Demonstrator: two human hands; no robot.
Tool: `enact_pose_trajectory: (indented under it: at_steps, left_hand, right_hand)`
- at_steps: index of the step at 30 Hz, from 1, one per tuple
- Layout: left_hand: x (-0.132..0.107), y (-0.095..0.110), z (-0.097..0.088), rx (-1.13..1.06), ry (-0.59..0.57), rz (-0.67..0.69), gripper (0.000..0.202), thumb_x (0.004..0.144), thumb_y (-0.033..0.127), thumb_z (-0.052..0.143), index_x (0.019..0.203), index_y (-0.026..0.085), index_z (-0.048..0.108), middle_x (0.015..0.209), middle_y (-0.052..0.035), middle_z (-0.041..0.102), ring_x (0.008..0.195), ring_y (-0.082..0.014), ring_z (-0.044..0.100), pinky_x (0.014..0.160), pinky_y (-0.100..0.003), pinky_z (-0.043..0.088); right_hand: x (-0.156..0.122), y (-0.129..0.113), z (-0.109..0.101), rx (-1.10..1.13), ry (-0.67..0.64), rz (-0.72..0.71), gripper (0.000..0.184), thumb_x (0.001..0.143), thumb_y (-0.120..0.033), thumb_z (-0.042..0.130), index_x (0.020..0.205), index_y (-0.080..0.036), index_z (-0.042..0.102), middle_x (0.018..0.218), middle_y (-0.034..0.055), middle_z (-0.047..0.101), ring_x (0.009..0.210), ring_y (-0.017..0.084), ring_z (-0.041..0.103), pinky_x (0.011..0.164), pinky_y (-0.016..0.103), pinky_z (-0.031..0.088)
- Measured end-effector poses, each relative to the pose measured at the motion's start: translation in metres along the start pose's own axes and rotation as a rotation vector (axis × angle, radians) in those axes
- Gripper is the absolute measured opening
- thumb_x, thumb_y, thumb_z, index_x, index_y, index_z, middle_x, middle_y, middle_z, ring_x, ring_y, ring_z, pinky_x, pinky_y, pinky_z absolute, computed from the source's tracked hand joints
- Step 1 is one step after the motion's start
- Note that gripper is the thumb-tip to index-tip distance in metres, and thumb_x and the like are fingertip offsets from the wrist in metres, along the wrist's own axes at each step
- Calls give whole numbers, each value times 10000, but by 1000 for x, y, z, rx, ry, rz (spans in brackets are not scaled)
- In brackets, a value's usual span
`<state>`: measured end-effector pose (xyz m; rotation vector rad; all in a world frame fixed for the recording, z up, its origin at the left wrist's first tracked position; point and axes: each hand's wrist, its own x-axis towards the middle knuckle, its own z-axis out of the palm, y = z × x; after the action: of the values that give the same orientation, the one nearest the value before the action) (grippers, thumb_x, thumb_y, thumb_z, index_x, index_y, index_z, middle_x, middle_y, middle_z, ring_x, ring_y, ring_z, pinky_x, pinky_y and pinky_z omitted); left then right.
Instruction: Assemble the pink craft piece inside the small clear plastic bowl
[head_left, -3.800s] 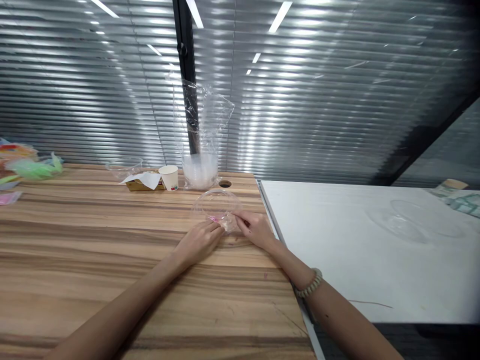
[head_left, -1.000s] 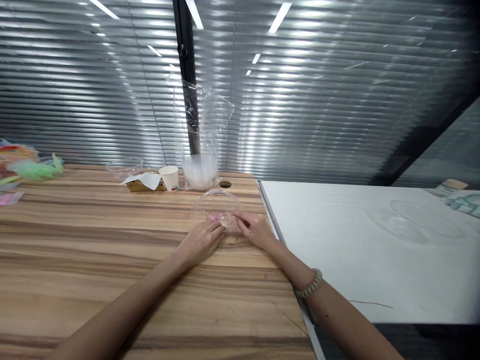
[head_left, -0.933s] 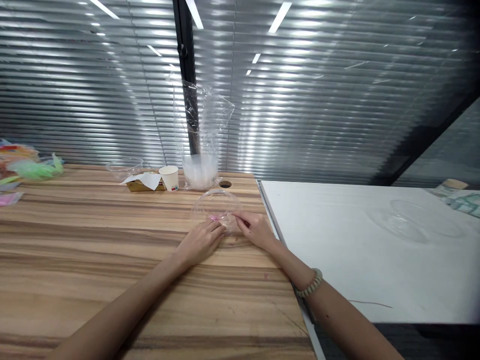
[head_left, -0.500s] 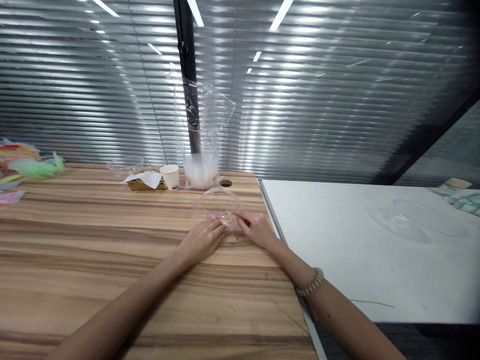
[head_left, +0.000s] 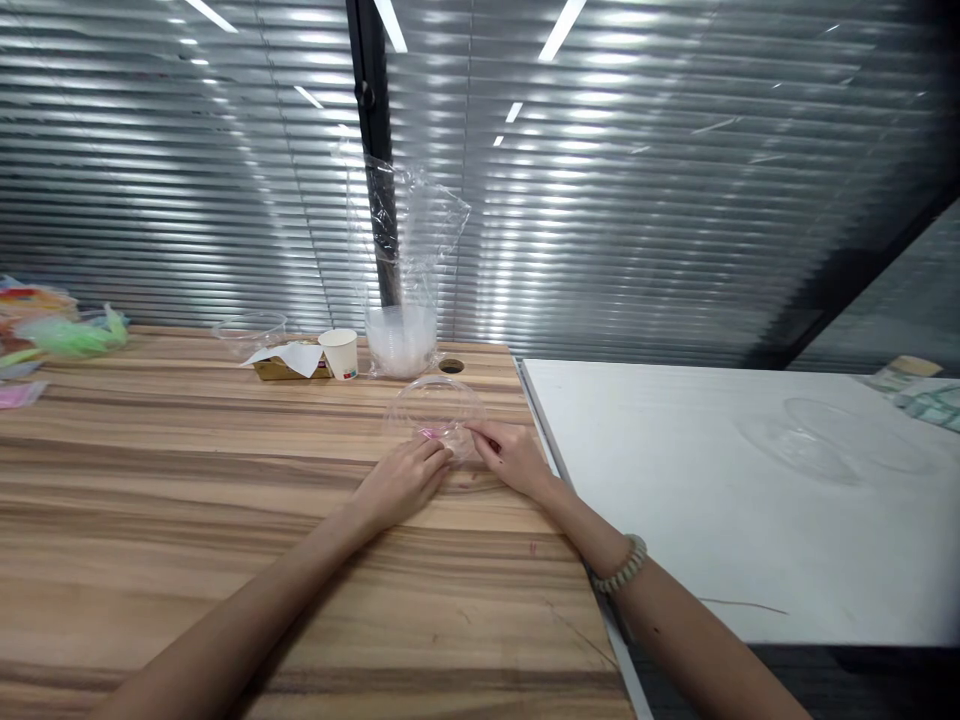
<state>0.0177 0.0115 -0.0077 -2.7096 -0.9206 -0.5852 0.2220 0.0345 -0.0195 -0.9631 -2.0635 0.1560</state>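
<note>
A clear plastic bowl [head_left: 435,403] sits on the wooden table [head_left: 225,520] just beyond my hands. Something small and pink [head_left: 430,434] lies at its near rim. My left hand [head_left: 401,482] rests on the table with curled fingers, their tips pinched at the pink thing. My right hand [head_left: 510,457] lies to the right of it, fingers curled, tips at the bowl's near edge. What exactly each hand pinches is too small to name. A bead bracelet [head_left: 624,566] circles my right wrist.
At the back stand a plastic bag with stacked clear bowls [head_left: 400,340], a paper cup [head_left: 340,354], a brown box with white paper [head_left: 286,365] and another clear bowl [head_left: 250,334]. Coloured bits [head_left: 60,335] lie far left. A white table [head_left: 720,490] with clear lids [head_left: 840,445] adjoins on the right.
Both hands stay at the bowl's near rim with almost no movement; only the view shifts slightly.
</note>
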Motion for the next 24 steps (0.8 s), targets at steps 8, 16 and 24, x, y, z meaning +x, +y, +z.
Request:
enact_pose_trajectory:
  at_steps: [8, 16, 24]
  left_hand:
    - [0, -1, 0, 24, -13, 2, 189, 912, 154, 403, 989, 155, 576, 954, -90, 642, 959, -217, 598, 889, -384, 486]
    - [0, 0, 0, 12, -15, -3, 185, 908, 147, 411, 990, 146, 577, 963, -100, 638, 979, -224, 588, 893, -386, 482]
    - [0, -1, 0, 21, -26, -2, 181, 906, 148, 412, 980, 142, 578, 959, -98, 636, 957, -224, 593, 885, -387, 484]
  right_hand:
    - [-1, 2, 1, 18, -10, 5, 284, 862, -128, 478, 1064, -225, 653, 987, 16, 713, 804, 152, 673, 726, 249, 512]
    - [0, 0, 0, 19, -11, 3, 276, 871, -130, 469, 1058, -217, 652, 1005, 20, 709, 819, 157, 672, 732, 251, 507]
    - [-1, 3, 2, -17, -9, -13, 269, 866, -127, 476, 1048, -199, 661, 968, 25, 717, 766, 153, 670, 707, 243, 500]
